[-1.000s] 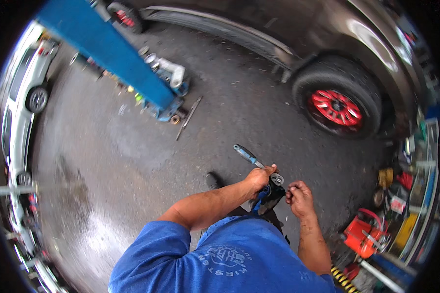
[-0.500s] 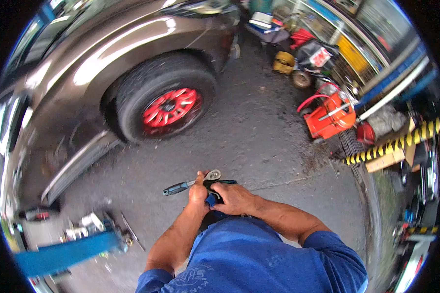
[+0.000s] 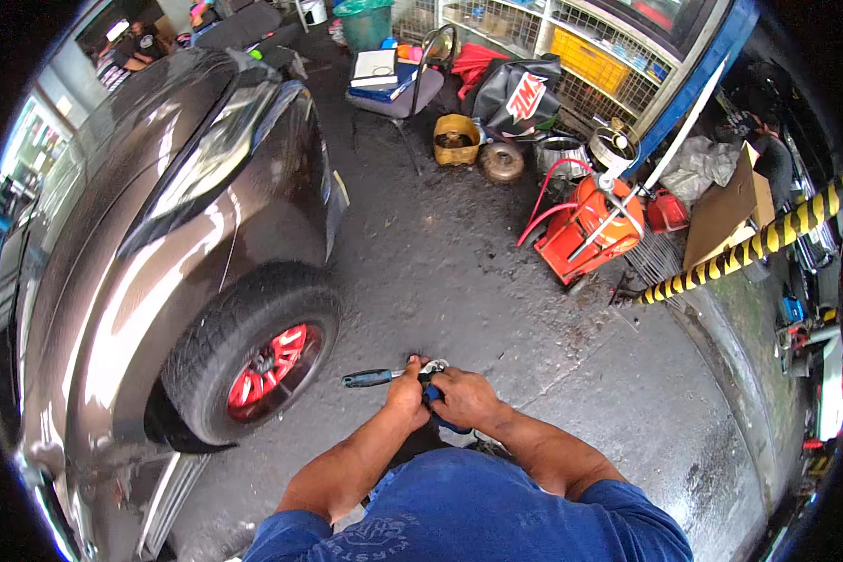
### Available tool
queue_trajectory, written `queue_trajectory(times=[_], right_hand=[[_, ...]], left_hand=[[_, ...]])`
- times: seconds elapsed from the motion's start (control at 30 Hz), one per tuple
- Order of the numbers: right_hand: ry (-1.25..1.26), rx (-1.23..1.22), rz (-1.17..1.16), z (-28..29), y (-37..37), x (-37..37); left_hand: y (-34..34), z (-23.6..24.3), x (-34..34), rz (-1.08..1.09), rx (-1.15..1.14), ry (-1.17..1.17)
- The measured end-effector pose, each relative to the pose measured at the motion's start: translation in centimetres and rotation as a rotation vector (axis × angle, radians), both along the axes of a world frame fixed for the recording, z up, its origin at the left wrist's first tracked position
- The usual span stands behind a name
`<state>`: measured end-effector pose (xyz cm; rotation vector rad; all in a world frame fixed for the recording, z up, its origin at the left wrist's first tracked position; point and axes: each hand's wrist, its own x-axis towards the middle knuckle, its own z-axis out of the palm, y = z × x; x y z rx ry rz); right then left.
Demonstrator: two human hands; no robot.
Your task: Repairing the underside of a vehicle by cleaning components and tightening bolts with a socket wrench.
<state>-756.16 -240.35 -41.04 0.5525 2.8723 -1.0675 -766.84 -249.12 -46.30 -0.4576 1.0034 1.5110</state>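
In front of my waist, my left hand (image 3: 406,401) is closed round a ratchet wrench (image 3: 368,377). Its blue-and-black handle sticks out to the left, and its round metal head shows beyond my fingers. My right hand (image 3: 465,398) is right beside it, fingers curled over a blue-and-black object (image 3: 432,393) between the two hands. Most of that object is covered by my hands, so I cannot make out its kind. To the left stands a brown vehicle (image 3: 112,347) with a red-rimmed wheel (image 3: 270,372).
An orange wheeled unit (image 3: 590,225) with a red hose stands right of the dark floor. Beyond it are a yellow container (image 3: 456,140), a chair with papers (image 3: 384,80) and wire shelving (image 3: 496,23). A yellow-and-black striped bar (image 3: 749,245) juts in from the right. Two people appear far left.
My view has swung right and forward, so the vehicle lies further left and its front shows. Both hands keep their hold; the ratchet wrench still points left.
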Motion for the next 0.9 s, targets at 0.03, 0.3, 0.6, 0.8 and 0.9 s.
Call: queue_trajectory(times=[0.03,0.3,0.6,0.8,0.9], right_hand=[[-0.021,0.018,-0.053,0.6,1.8,-1.3],[0.068,-0.135,-0.211,4.3,17.6,-11.1],[0.006,-0.465,-0.59,1.4,40.2,-18.2],[0.081,-0.29,-0.531,1.1,53.3,-27.2],[0.093,-0.292,-0.504,1.7,58.5,-33.4]], left_hand=[[2.3,1.3,-1.3,-0.031,-0.028,0.004],[19.4,4.5,-12.8,-0.114,-0.041,0.18],[36.8,6.6,-26.0,-0.17,-0.097,0.358],[44.0,10.4,-35.1,-0.051,-0.103,0.501],[45.9,11.6,-40.1,-0.023,-0.102,0.57]])
